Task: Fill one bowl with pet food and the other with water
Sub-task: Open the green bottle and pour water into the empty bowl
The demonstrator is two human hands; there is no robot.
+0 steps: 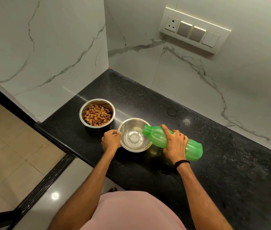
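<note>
Two steel bowls stand on the black granite counter [148,103]. The far bowl [97,112] holds brown pet food pellets. The near bowl [128,128] has clear water in its bottom. My left hand [111,140] grips the near bowl's left rim. My right hand [174,143] grips a green plastic bottle [191,150], tipped almost flat with its open mouth over the bowl's right rim. Water runs from the mouth into the bowl.
White marble walls close the corner behind and to the left of the counter. A switch and socket panel [194,30] sits on the right wall. The counter's front edge drops to a tiled floor [7,146] at the left. Wet patches mark the counter near my right arm.
</note>
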